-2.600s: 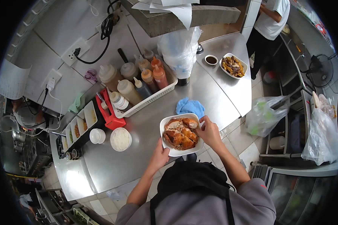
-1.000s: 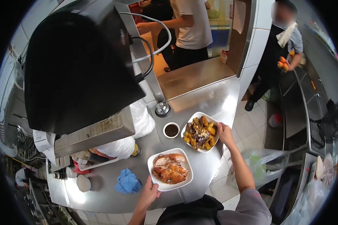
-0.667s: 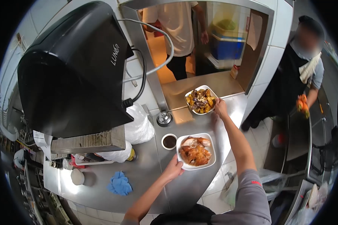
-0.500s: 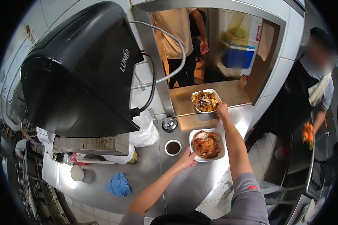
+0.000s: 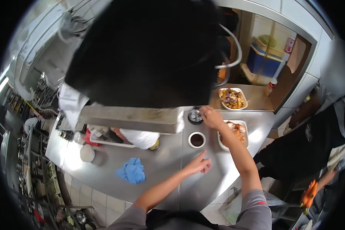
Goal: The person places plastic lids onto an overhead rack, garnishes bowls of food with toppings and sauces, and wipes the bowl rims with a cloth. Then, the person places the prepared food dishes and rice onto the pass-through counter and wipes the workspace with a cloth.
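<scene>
My right hand (image 5: 211, 116) is at the silver call bell (image 5: 195, 116), its fingers bent beside the bell's right side; my forearm passes over a white dish of roast chicken (image 5: 238, 131) on the steel counter. Above it, the bowl of browned, topped pieces (image 5: 233, 98) rests on the ledge of the pass window. Below the small cup of dark sauce (image 5: 197, 140), my left hand (image 5: 198, 163) hovers over the counter, holding nothing, with its fingers apart.
A blue cloth (image 5: 132, 170) and a white round tub (image 5: 87, 153) sit on the steel counter (image 5: 161, 184). A black machine (image 5: 145, 53) on a shelf hangs over the back. At the right stands a co-worker (image 5: 314, 142) with carrots (image 5: 309, 194).
The topped bowl has been let go on the window ledge and the chicken dish on the counter. My right hand has moved left to the bell; my left hand has drawn back toward me.
</scene>
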`<state>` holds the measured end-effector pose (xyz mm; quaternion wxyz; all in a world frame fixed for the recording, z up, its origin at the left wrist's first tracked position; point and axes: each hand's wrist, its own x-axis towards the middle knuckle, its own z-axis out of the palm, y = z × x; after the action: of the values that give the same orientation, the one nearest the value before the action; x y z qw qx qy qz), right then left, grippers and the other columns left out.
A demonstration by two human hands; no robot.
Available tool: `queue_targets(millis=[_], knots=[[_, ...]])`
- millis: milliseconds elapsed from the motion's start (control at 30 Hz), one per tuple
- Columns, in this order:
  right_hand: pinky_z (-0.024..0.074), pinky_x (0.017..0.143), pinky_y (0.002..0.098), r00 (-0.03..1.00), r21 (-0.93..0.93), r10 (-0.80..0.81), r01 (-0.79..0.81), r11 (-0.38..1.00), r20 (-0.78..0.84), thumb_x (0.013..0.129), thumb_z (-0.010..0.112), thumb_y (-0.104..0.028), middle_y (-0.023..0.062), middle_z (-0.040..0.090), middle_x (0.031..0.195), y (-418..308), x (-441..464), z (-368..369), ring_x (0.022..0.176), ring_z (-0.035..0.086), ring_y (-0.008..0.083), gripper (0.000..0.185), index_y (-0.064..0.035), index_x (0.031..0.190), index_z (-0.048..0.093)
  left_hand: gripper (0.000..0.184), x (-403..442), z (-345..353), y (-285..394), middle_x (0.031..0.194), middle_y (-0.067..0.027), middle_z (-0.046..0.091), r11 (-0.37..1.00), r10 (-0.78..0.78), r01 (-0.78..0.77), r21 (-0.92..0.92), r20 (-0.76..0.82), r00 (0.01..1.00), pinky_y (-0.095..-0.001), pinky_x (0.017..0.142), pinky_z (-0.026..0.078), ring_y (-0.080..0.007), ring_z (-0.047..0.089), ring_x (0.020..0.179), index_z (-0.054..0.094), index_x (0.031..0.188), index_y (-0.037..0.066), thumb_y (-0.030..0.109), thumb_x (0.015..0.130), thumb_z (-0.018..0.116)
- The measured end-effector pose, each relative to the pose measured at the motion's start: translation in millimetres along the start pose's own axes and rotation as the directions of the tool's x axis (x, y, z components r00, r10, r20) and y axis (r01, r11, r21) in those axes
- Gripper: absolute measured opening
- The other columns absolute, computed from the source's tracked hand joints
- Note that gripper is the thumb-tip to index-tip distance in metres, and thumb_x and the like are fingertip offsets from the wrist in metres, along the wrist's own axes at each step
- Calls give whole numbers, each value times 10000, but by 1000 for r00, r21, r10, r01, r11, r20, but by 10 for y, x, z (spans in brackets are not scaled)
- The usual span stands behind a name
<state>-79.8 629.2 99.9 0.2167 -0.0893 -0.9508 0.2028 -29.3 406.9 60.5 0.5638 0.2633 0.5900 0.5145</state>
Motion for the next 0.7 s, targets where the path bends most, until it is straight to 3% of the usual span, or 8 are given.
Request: queue_targets(millis=[200,333,400,467,533,567,600,700], knots=[[426,827,447,996,45,75,-72,996,-48,793,496,-127,149,517,1091,-85,115,410,1007,493,373,282,-117,1075,483,570,-1877,-847,-152,817,-82,576,993,118,-117,15,-49,992,-213,552,437,-88,513,562,114,1408,134,154,927,419],[427,837,442,935,-563,-195,-7,826,-298,803,488,-136,172,512,1140,466,-48,739,1045,476,384,329,-97,1129,498,448,-3016,-1558,-322,766,-62,571,989,147,-137,55,-368,918,-215,535,434,-90,511,559,303,1342,100,114,911,423],[415,799,389,832,-34,490,-515,856,-259,843,491,-165,204,574,972,-1011,-257,150,911,552,315,234,10,985,555,378,-3573,-2004,-464,746,-53,564,984,170,-171,53,-576,800,-218,529,435,-91,510,554,389,1279,83,108,903,422],[418,644,299,785,184,256,-183,966,-564,892,432,-92,119,502,719,-1783,-599,365,680,498,168,140,25,856,501,311,-3990,-2546,-724,727,-47,556,969,189,-241,43,-759,623,-221,525,437,-92,509,548,459,1202,70,111,895,423],[343,558,190,789,626,462,-129,769,-405,925,403,-195,-7,466,700,-2495,-986,1092,633,429,70,207,-35,869,521,334,-4254,-3092,-1018,766,-64,546,957,105,-289,-35,-886,451,-232,530,446,-100,515,599,414,1205,47,133,885,446],[444,667,272,859,777,453,-110,620,-239,834,478,-97,76,566,756,-2737,-1167,1635,714,539,130,169,-5,945,566,384,-4336,-3377,-1120,833,-87,546,944,77,-324,-57,-919,386,-242,550,460,-117,527,649,380,1238,40,122,873,468],[453,696,269,924,664,363,-346,663,119,804,518,-124,79,583,801,-3342,-1101,1742,747,559,137,224,-17,996,562,441,-4404,-3610,-1185,900,-111,547,932,48,-355,-72,-946,319,-253,569,475,-135,539,698,347,1270,32,111,861,490],[468,780,331,958,585,10,-183,790,287,732,613,-115,165,561,1050,-4523,-652,2442,933,571,230,534,-52,1225,420,622,-4336,-3947,-1213,1173,-169,429,929,367,-76,361,-884,290,-305,746,477,-201,481,1042,237,1338,46,14,789,529]])
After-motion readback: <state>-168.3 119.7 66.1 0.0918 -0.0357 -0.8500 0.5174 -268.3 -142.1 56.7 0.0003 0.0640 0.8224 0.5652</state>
